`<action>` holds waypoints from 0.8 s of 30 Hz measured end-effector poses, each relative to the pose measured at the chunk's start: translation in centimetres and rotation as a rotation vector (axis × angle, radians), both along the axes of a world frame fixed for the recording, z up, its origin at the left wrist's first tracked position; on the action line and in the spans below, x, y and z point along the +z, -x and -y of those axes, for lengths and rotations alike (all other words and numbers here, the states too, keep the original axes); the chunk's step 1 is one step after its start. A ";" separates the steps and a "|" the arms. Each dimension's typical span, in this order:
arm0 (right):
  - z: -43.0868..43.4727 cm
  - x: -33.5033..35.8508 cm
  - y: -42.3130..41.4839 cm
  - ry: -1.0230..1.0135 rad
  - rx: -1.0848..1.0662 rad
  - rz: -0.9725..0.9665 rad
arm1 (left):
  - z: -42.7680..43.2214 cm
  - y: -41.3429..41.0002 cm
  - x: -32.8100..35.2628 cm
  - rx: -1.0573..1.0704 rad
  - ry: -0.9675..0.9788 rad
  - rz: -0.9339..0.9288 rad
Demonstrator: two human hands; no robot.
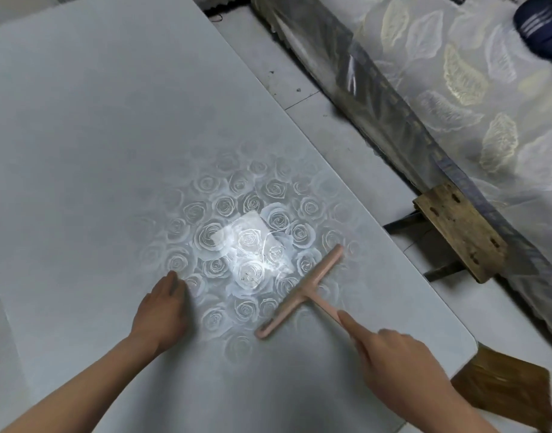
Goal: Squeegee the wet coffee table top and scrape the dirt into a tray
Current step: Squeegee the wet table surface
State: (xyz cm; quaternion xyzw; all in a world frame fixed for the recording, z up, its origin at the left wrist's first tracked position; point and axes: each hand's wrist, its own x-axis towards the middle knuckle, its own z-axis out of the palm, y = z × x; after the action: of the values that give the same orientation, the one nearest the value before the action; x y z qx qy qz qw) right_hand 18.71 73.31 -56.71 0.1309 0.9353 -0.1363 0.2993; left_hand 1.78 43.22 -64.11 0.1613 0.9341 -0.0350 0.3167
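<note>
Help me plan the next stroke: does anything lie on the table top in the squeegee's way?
No object does. The squeegee, gripped by the right hand, has bare table top around it; only the left hand rests on it, left of the blade. No tray is in view.

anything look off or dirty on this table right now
Thin dark specks sit on the table top in the bright glare patch, just beyond the pink squeegee. A few dark crumbs dot the floor beside it. Nothing looks broken.

right hand [399, 360] hides the squeegee [301, 291] handle's end.
</note>
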 end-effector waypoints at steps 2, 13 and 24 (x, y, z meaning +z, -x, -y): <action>2.1 -1.2 2.8 0.038 0.021 -0.070 | 1.1 0.2 -0.4 0.026 -0.052 -0.014; 0.9 0.9 6.6 -0.027 0.126 -0.105 | 3.5 1.2 -0.1 0.151 -0.154 -0.046; 11.3 -0.9 17.8 0.066 0.181 -0.143 | 7.5 3.5 -0.8 0.157 -0.038 -0.113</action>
State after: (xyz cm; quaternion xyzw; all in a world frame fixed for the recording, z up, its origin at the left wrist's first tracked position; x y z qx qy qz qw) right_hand 0.88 62.03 -57.62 0.0260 0.9572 -0.1482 0.2472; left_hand -1.73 35.77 -64.90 0.0912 0.9607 -0.0013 0.2621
